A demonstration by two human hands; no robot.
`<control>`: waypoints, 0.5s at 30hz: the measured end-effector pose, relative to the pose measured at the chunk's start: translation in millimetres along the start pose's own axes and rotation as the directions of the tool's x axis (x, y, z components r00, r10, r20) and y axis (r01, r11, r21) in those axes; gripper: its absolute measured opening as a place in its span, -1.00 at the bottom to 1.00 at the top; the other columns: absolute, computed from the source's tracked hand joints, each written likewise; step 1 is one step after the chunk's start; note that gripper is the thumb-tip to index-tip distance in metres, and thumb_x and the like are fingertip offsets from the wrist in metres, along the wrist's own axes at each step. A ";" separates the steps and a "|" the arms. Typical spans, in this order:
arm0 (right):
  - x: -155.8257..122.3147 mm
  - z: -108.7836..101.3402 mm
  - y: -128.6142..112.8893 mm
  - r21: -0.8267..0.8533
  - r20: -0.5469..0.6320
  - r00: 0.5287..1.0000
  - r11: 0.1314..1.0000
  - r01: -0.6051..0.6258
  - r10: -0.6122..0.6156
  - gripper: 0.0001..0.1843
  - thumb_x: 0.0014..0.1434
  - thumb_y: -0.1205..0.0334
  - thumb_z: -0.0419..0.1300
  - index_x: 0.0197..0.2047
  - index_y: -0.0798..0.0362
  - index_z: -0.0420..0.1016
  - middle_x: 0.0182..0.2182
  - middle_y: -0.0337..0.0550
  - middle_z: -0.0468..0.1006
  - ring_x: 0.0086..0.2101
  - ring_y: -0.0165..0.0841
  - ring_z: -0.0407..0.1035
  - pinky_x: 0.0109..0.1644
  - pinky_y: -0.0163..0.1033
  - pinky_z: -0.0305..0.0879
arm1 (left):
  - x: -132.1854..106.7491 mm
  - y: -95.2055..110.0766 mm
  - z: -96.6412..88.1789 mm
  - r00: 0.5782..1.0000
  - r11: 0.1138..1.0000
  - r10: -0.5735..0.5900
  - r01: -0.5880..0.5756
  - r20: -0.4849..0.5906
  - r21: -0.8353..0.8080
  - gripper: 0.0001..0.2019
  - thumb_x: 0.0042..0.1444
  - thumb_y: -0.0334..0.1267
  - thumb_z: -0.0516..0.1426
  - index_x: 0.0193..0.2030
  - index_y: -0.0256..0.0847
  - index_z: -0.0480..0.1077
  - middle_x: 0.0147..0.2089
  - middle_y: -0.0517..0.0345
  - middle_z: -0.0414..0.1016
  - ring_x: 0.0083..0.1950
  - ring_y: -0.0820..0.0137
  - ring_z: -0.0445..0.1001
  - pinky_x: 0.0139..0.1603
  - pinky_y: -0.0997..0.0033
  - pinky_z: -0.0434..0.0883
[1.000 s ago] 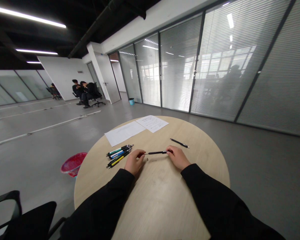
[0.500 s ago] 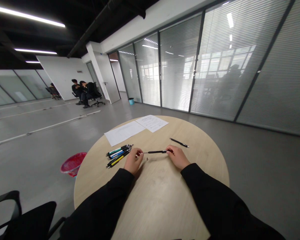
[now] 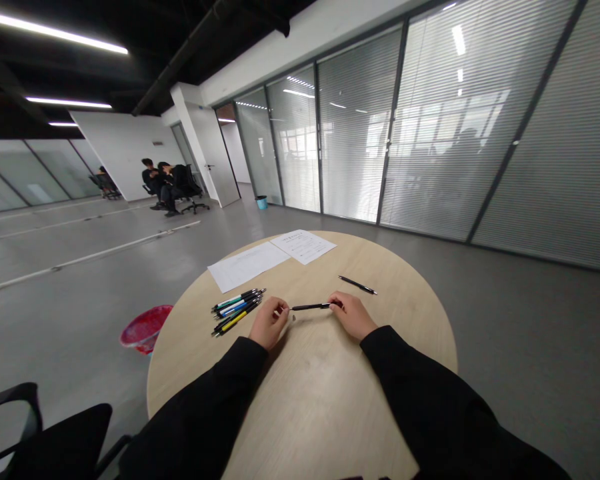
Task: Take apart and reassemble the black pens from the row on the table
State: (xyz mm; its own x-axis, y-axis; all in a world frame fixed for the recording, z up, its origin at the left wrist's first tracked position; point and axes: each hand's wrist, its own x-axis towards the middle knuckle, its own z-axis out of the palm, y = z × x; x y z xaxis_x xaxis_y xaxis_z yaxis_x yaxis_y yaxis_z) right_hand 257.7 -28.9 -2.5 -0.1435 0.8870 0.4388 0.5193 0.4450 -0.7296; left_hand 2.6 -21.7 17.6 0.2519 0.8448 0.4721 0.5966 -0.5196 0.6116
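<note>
Both of my hands rest on a round light-wood table. My right hand is closed on the back end of a black pen held level just above the table. My left hand is closed in a pinch close to the pen's tip; what it holds is too small to name. A tiny dark part lies on the table under the pen. A bunch of several coloured pens lies to the left of my left hand. Another black pen lies beyond my right hand.
Two white paper sheets lie at the table's far edge. A red bin stands on the floor to the left, and a black office chair at the lower left. People sit far off by the white wall. Glass partitions line the right side.
The pen's tip end has dropped a little and drawn closer to my left hand's fingers. Both hands have stayed almost in place.
</note>
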 end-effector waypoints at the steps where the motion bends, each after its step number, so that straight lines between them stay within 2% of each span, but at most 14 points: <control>1: -0.1 0.3 -0.5 -0.001 0.004 1.000 1.000 -0.001 0.001 -0.88 0.18 0.34 0.12 -0.33 0.05 0.48 -0.43 -0.22 0.48 -0.40 -0.36 0.30 -0.29 -0.29 0.13 | -0.1 0.6 0.0 1.000 1.000 0.000 0.000 0.004 -0.004 -0.87 0.17 -0.22 0.07 -0.36 -0.19 0.34 -0.32 0.12 0.41 -0.33 0.39 0.36 -0.34 0.42 0.34; 15: -0.4 1.5 1.8 -0.010 0.003 1.000 1.000 0.005 -0.005 -0.89 0.18 0.36 0.13 -0.32 0.04 0.48 -0.42 -0.22 0.48 -0.39 -0.36 0.31 -0.28 -0.30 0.14 | 0.4 -3.7 -0.2 0.999 0.999 -0.029 0.030 0.032 -0.038 -0.86 0.18 -0.21 0.07 -0.34 -0.20 0.36 -0.32 0.11 0.42 -0.32 0.38 0.37 -0.33 0.41 0.34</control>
State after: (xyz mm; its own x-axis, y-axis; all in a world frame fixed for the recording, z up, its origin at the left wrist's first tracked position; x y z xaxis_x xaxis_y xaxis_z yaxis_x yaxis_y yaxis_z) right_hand 257.5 -28.3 -4.8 -0.1491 0.8851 0.4409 0.5272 0.4483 -0.7218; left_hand 0.3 -19.5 15.6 0.2587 0.8632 0.4336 0.5748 -0.4983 0.6491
